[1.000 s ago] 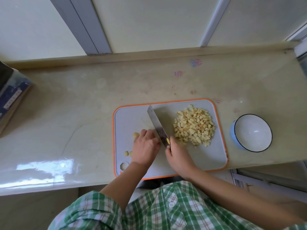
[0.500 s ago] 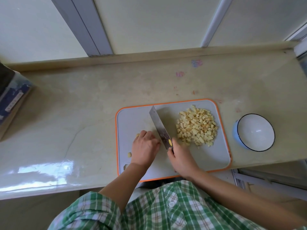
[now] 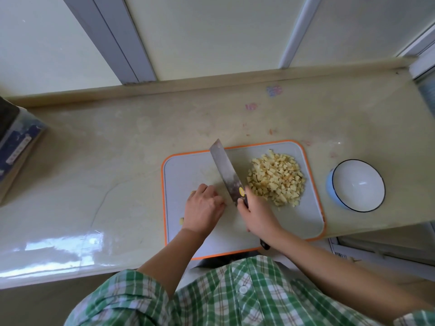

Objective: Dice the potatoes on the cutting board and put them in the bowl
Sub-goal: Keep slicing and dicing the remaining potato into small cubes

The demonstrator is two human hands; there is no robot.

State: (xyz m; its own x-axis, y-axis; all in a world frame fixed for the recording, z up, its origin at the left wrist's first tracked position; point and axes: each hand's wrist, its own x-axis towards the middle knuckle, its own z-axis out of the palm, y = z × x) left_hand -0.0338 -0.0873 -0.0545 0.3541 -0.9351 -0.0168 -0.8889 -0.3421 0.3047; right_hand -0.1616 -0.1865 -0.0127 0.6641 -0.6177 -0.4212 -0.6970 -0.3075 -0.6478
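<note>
Overhead, head view: right hand (image 3: 257,215) grips the knife (image 3: 225,170) by its handle, blade tilted over the cutting board (image 3: 306,222); left hand (image 3: 203,208) curls on a mostly hidden potato piece (image 3: 193,192). Diced potatoes (image 3: 276,178) heaped board-right, bowl (image 3: 329,187) empty beside. Advice: tuck fingertips behind knuckles.

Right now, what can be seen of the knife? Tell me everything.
The knife is a cleaver with a broad rectangular blade of dull stained grey metal and a round yellow mark near its heel. The right hand grips its dark handle, whose butt shows below the wrist. The blade slants over the cutting board, between the left hand and the diced potato pile. Whether its edge touches the board is unclear.
</note>
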